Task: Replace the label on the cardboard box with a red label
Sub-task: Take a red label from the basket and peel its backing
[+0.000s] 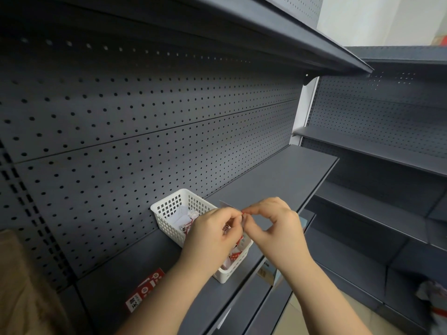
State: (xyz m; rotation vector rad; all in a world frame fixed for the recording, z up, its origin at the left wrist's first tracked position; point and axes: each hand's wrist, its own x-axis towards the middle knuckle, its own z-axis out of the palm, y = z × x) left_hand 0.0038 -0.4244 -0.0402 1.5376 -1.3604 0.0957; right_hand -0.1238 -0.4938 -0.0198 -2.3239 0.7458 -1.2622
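A small red label [243, 212], mostly hidden, shows as a thin red edge pinched above the basket, at about six o'clock in the view. The cardboard box [21, 281], plain brown, sits at eight o'clock, cut off by the frame's left edge.

Basket [169, 209]: on the shelf [278, 180], against the pegboard back panel [145, 131]
Loose labels [187, 222]: inside the basket
Hands: left hand [212, 235] and right hand [275, 228] meet above the basket
Flat label [145, 290]: on the shelf, left of the basket
Cardboard box [21, 286]: far left
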